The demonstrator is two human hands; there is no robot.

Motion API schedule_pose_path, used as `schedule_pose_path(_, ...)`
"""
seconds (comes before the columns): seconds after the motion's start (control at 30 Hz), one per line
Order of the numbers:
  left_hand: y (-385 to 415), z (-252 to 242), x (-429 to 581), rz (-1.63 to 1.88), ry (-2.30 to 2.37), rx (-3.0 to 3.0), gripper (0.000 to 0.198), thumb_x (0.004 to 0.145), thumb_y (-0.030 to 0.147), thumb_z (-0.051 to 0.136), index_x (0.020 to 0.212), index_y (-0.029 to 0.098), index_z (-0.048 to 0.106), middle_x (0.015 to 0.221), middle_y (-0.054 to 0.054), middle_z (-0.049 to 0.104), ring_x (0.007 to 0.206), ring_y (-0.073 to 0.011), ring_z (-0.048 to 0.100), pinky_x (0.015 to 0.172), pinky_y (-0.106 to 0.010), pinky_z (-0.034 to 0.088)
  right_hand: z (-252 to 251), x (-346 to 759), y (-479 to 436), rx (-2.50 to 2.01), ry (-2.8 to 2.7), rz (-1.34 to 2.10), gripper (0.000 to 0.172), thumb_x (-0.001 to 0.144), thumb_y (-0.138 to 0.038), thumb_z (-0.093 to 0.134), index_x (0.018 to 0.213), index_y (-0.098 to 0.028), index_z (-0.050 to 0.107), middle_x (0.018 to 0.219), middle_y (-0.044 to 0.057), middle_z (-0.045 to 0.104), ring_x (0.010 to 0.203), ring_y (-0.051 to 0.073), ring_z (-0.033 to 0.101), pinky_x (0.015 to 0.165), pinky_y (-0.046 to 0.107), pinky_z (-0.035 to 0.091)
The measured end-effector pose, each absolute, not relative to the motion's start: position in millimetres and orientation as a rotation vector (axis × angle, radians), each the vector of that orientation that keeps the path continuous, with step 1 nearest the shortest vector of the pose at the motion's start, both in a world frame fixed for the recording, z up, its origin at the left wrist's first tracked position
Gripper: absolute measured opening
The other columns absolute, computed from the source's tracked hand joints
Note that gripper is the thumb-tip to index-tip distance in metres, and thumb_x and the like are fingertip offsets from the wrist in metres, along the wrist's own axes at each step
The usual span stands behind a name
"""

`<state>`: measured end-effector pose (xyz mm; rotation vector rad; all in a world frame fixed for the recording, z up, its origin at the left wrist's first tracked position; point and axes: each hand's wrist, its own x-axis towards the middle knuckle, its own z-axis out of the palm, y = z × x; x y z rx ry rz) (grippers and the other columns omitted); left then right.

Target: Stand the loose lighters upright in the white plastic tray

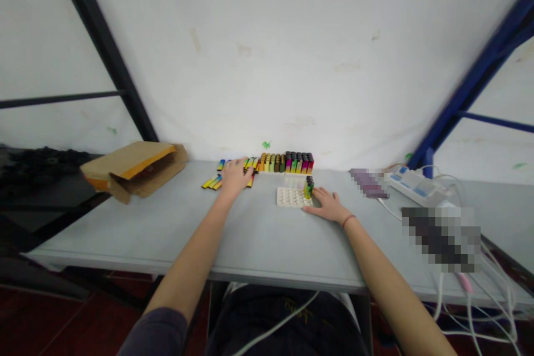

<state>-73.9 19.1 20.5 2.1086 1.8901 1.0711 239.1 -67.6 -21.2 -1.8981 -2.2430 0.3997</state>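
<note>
My left hand [236, 176] is over loose, brightly coloured tubes that look like lighters [213, 182], lying flat at the back of the table. Its fingers bend down among them and their tips are hidden, so a grip cannot be made out. My right hand [330, 206] rests at the right edge of a white tray [287, 204] with rows of round holes, thumb and fingers apart. Close to those fingers, a few yellow-green lighter-like tubes [308, 188] with black tops stand upright at the tray's right end.
Behind the tray, upright brown-and-yellow tubes [272, 163] and black-topped, multicoloured tubes [299, 163] stand in blocks against the wall. An opened cardboard box [133, 164] sits left, beside dark small parts [45, 164]. A power strip [413, 186], cables and blurred items occupy the right.
</note>
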Motion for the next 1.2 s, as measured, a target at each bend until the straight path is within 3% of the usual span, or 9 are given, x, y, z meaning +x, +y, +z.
schedule_pose_path(0.1,24,8,-124,0.679,2.224,1.983,0.054,0.093,0.059,0.046,0.139,0.036,0.062,0.157,-0.012,0.047,0.147,-0.0443,0.031,0.113,-0.07,0.027,-22,239,-67,-1.896,-2.25,0.402,0.082,0.089,-0.071,0.053,0.156,-0.025,0.042,0.167,0.013,0.032,0.155,0.039,0.022,0.12,0.072,0.014)
schedule_pose_path(0.2,24,-9,-144,0.479,2.194,2.031,0.053,0.093,0.061,0.043,0.139,0.041,0.061,0.16,-0.01,0.044,0.148,-0.046,0.031,0.11,-0.077,0.021,-22,239,-68,-1.918,-2.242,0.4,0.082,0.089,-0.072,0.053,0.156,-0.025,0.042,0.167,0.012,0.033,0.155,0.039,0.022,0.121,0.071,0.015)
schedule_pose_path(0.33,24,-16,-139,0.488,2.121,2.084,0.046,0.097,0.052,0.035,0.129,0.04,0.066,0.158,-0.008,0.047,0.146,-0.0395,0.038,0.112,-0.074,0.025,-21,239,-68,-1.923,-2.237,0.387,0.082,0.09,-0.072,0.053,0.156,-0.024,0.042,0.167,0.013,0.034,0.155,0.039,0.022,0.121,0.069,0.015)
schedule_pose_path(0.43,24,-13,-130,0.541,2.152,2.033,0.047,0.096,0.058,0.037,0.124,0.036,0.069,0.155,-0.011,0.049,0.142,-0.041,0.041,0.11,-0.074,0.028,-21,239,-68,-1.923,-2.242,0.389,0.084,0.089,-0.074,0.052,0.156,-0.025,0.042,0.167,0.013,0.034,0.155,0.04,0.023,0.121,0.07,0.016)
schedule_pose_path(0.63,20,-16,-121,0.472,2.131,2.114,0.053,0.099,0.05,0.032,0.144,0.037,0.057,0.161,-0.012,0.043,0.147,-0.0407,0.035,0.112,-0.076,0.024,-21,240,-68,-1.909,-2.239,0.398,0.083,0.089,-0.073,0.053,0.156,-0.025,0.042,0.166,0.012,0.034,0.155,0.04,0.022,0.121,0.07,0.015)
schedule_pose_path(0.73,18,-16,-116,0.451,2.121,2.116,0.057,0.099,0.057,0.028,0.146,0.041,0.056,0.163,-0.009,0.04,0.149,-0.0426,0.032,0.113,-0.076,0.021,-22,240,-67,-1.913,-2.24,0.397,0.083,0.09,-0.072,0.054,0.156,-0.024,0.042,0.166,0.013,0.035,0.155,0.04,0.023,0.121,0.071,0.014)
schedule_pose_path(0.9,16,-17,-100,0.377,2.119,2.181,0.067,0.092,0.073,0.036,0.149,0.043,0.051,0.166,-0.006,0.035,0.153,-0.0465,0.023,0.113,-0.08,0.014,-22,241,-67,-1.915,-2.249,0.416,0.085,0.089,-0.073,0.053,0.157,-0.023,0.04,0.167,0.014,0.033,0.155,0.041,0.021,0.12,0.072,0.014)
schedule_pose_path(1.1,10,-21,-93,0.428,2.166,2.277,0.062,0.095,0.068,0.038,0.147,0.039,0.055,0.165,-0.009,0.037,0.152,-0.0472,0.022,0.112,-0.08,0.015,-19,239,-69,-1.924,-2.234,0.421,0.086,0.089,-0.071,0.054,0.157,-0.021,0.04,0.167,0.014,0.032,0.156,0.04,0.021,0.121,0.071,0.012)
schedule_pose_path(1.2,10,-18,-87,0.589,2.048,2.53,0.052,0.097,0.058,0.046,0.139,0.034,0.065,0.159,-0.011,0.046,0.147,-0.0439,0.032,0.116,-0.069,0.022,-19,239,-69,-1.922,-2.233,0.423,0.086,0.089,-0.071,0.054,0.157,-0.019,0.04,0.167,0.015,0.033,0.156,0.039,0.021,0.121,0.071,0.012)
